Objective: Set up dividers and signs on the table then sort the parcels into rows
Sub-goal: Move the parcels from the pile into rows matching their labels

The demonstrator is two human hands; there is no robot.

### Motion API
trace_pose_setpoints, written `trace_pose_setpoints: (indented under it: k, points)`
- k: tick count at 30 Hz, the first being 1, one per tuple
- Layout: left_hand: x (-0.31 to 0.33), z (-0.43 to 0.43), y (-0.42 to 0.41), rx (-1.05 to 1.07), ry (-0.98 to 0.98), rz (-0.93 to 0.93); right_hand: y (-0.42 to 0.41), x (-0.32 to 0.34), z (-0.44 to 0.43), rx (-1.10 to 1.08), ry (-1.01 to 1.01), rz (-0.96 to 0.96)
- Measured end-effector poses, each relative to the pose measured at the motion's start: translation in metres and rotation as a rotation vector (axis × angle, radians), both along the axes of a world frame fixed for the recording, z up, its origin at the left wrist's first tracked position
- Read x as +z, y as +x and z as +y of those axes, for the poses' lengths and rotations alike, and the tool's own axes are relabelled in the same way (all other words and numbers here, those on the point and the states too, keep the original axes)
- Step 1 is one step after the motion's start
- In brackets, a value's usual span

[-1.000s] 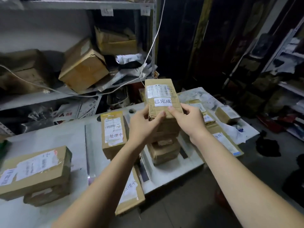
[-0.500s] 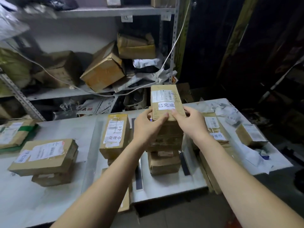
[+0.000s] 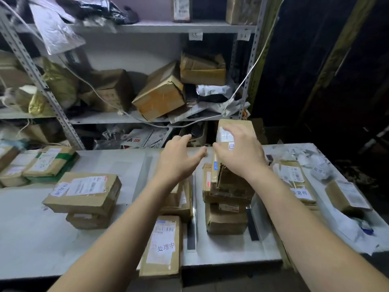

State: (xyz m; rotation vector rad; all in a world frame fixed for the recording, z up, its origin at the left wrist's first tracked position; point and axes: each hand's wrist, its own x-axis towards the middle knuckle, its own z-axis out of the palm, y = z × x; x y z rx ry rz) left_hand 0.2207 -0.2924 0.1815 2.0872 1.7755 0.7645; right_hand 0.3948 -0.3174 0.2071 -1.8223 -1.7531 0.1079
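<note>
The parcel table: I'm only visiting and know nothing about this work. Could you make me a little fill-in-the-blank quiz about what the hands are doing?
1. The right hand rests on the top parcel of a tall ____.
2. The left hand is open and holds ____.
3. The labelled parcel beside the left forearm sticks out over the table's near ____.

Missing words: stack; nothing; edge.
</note>
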Motion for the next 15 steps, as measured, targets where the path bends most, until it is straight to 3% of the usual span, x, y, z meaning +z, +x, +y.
trace_pose_setpoints:
  k: [7, 15]
  points:
    - [0.014, 0.005, -0.150, 0.154, 0.083, 0.413, -0.118, 0.009, 0.036, 0.238, -0.119, -0.189]
    - [0.003, -0.007, -0.355, 0.254, -0.036, 0.476, -0.307, -0.010, 0.057, 0.362, -0.178, -0.258]
